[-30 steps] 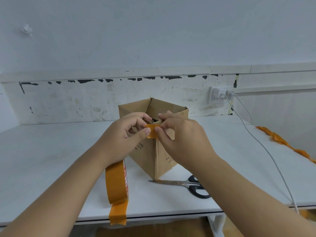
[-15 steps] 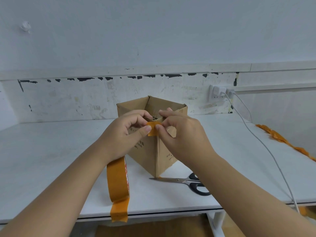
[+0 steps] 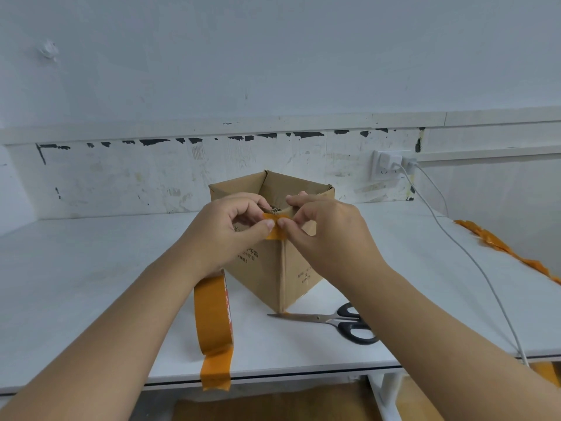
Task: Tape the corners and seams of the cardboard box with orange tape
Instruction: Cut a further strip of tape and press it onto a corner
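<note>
Looking down through the head view: cardboard box [image 3: 267, 268] open-topped, mid-desk, its nearest vertical corner turned toward the front edge of the desk [image 3: 91, 268]. Short orange tape piece [image 3: 275, 230] wrapped over the top of that corner, directly between both hands, long axis running down the corner seam below. Left hand [image 3: 224, 235] curled, thumb pressing the tape's left half; right hand [image 3: 328, 235] curled, thumb and forefinger pinching its right half; both equally near. Tape roll [image 3: 214, 317] hanging under the left wrist, loose end past the desk's front edge. Scissors [image 3: 334, 322] just right of the box's foot. Hidden: the tape's inner end, fingertips inside the box, how the roll is carried.
</note>
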